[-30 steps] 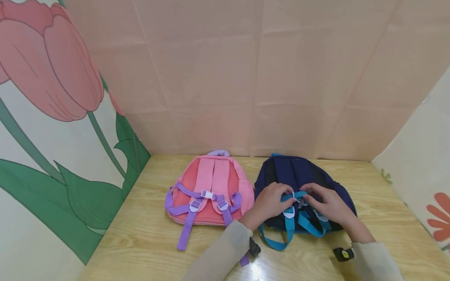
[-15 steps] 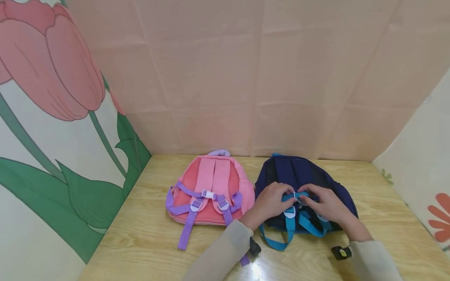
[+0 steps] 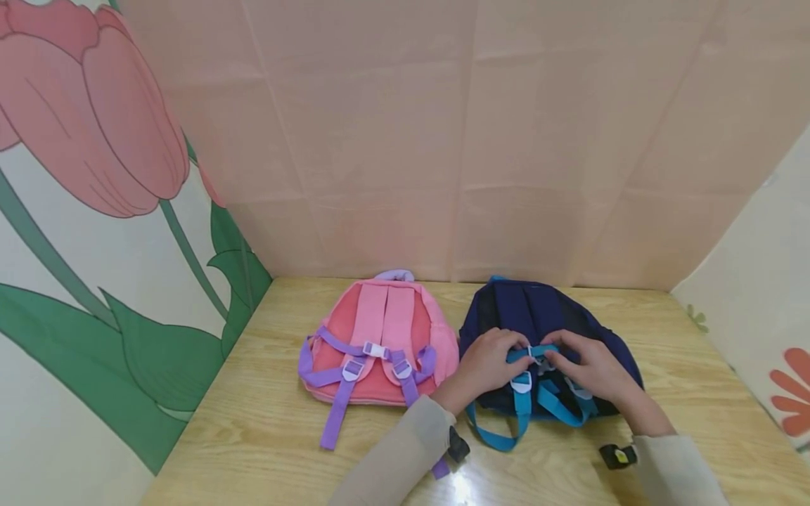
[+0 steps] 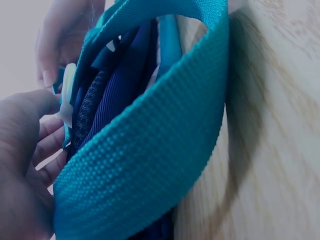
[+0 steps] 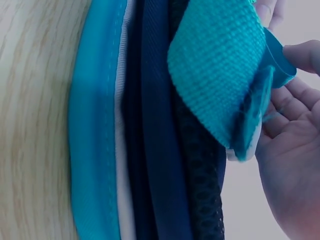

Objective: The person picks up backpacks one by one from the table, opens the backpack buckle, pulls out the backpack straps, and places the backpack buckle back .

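A navy backpack (image 3: 531, 306) lies with its strap side up on the table's right half. Across its straps runs a blue chest strap (image 3: 541, 349) with a white buckle (image 3: 529, 351). My left hand (image 3: 487, 362) pinches this strap just left of the buckle, thumb below and fingers above. On the other side, my right hand (image 3: 588, 367) pinches the strap's right part between thumb and fingers. In the left wrist view a wide blue strap loop (image 4: 150, 125) hangs in front of the bag. The right wrist view shows my thumb (image 5: 302, 56) against the folded strap end (image 5: 280, 57).
To the left lies a pink backpack (image 3: 338, 334) with purple straps (image 3: 335, 414) and a fastened white buckle (image 3: 375, 350). Both bags are on a wooden table (image 3: 253, 450), close to a pinkish back wall (image 3: 380, 140). My left forearm (image 3: 405, 450) crosses over one purple strap.
My right thumb and fingers shift slightly toward the buckle, then back to the right along the strap. My left hand keeps its grip, and both backpacks stay put.
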The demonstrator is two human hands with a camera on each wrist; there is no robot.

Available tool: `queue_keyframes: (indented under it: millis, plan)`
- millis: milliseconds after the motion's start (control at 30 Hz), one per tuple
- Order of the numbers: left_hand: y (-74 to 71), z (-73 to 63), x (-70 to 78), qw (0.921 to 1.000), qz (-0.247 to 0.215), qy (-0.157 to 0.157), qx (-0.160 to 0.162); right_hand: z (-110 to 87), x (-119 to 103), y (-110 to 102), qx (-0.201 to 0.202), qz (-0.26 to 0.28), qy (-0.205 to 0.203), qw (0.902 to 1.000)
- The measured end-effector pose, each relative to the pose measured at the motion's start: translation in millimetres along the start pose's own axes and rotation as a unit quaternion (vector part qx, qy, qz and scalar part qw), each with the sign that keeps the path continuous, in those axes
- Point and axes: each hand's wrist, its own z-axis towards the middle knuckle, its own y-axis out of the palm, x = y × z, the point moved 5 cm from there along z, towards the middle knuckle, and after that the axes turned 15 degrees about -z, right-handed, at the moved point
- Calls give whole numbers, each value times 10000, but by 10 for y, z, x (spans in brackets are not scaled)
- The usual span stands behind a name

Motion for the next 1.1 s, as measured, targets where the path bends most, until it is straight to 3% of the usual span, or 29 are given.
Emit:
queue_keyframes:
  millis: [433,767,1100]
  plan:
    - [-11,3,7,9999,-76,-110,-46,-11,-5,-30,-118,-162,9,9998]
    - [-23,8,26,10000,-58,-63,-26,46,-81,0,137,-217,-367,9990]
    - [-34,-16,53,10000,-69,52,14,10,-51,29,110,-252,-190,9994]
